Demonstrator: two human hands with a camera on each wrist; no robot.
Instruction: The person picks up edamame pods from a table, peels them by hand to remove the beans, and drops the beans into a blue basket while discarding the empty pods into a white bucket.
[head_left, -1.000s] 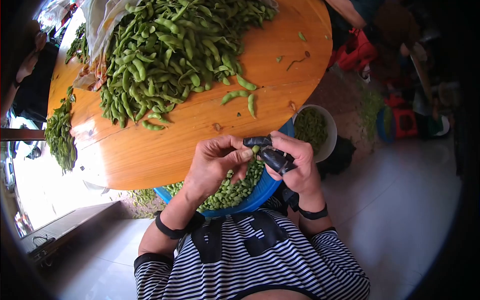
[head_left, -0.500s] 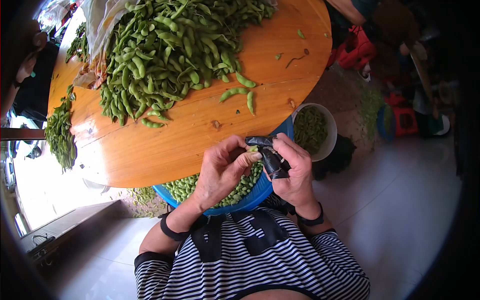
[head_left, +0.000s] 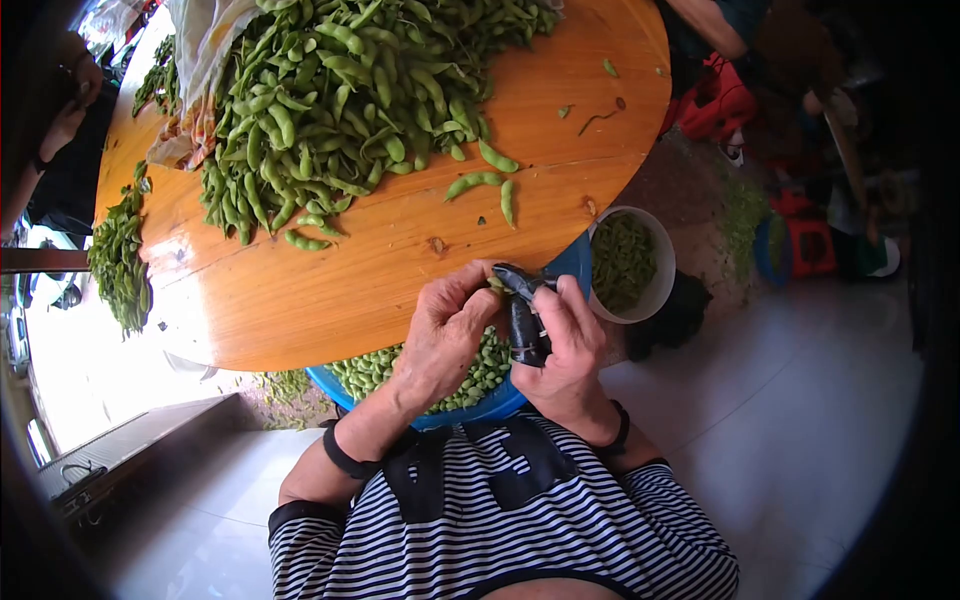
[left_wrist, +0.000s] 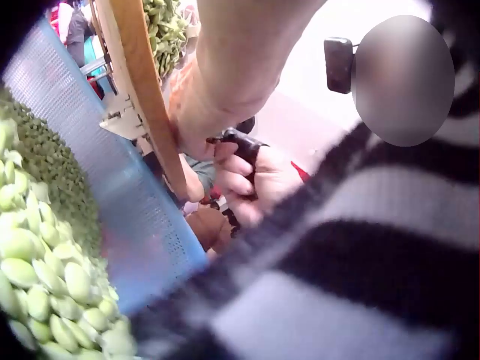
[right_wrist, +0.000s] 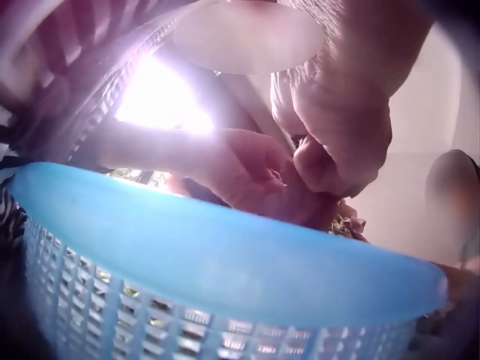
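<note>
In the head view my left hand (head_left: 447,325) pinches a small green soybean pod (head_left: 496,284) between thumb and fingertips, over the table's near edge. My right hand (head_left: 567,350) meets it there, its thumb and forefinger wrapped in black coverings (head_left: 525,330) and closed at the pod's end. Much of the pod is hidden by the fingers. Below both hands sits a blue plastic basket (head_left: 575,262) holding many shelled green soybeans (head_left: 365,372). In the left wrist view these beans (left_wrist: 52,277) fill the near side; the right wrist view shows the basket's rim (right_wrist: 225,240) before the hands.
A large heap of soybean pods (head_left: 330,120) covers the far part of the wooden table (head_left: 330,300), with a few loose pods (head_left: 472,184) nearer. A white bucket (head_left: 662,285) holding green pods stands on the floor at right. Other people's arms (head_left: 710,22) show at the edges.
The right hand has shifted slightly left and turned, its black-covered thumb now more upright. The pod has sunk further between the fingers, and the left hand has moved a little right.
</note>
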